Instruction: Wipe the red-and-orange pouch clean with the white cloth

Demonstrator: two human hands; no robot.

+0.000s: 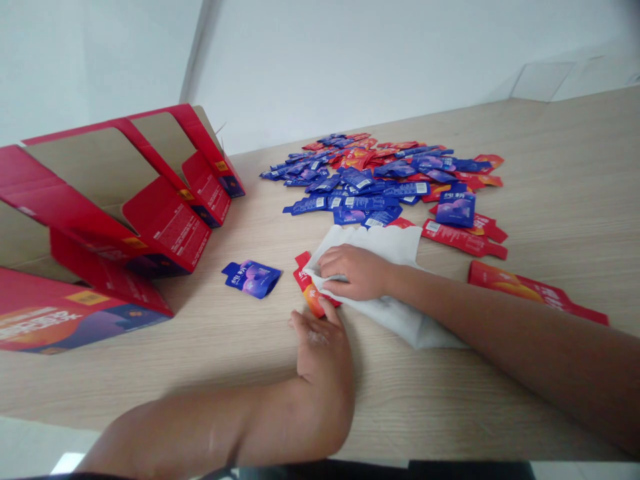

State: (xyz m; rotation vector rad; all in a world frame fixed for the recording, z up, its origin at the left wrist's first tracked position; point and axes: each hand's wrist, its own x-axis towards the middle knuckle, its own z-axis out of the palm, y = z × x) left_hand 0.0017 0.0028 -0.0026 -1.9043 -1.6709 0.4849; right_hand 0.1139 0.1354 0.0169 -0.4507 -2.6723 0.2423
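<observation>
I log one red-and-orange pouch (pixel 313 301), white lettering, lying on the counter (pixel 240 360), narrow neck pointing away from me, right side covered. White cloth (pixel 395 243): creased, left edge folded over the pouch, remainder spread rightward.

Left forearm (pixel 220 423): I have it bare, reaching in from the lower left corner.
Left wrist (pixel 327 393): I hold it bent sharply forward.
Left hand (pixel 323 343): low, digits spread apart, tips pointing away from me.
Right forearm (pixel 490 327): bare, I reach it in from the right.
Right hand (pixel 355 272): just beyond my left, fingers curled toward the thumb.
</observation>
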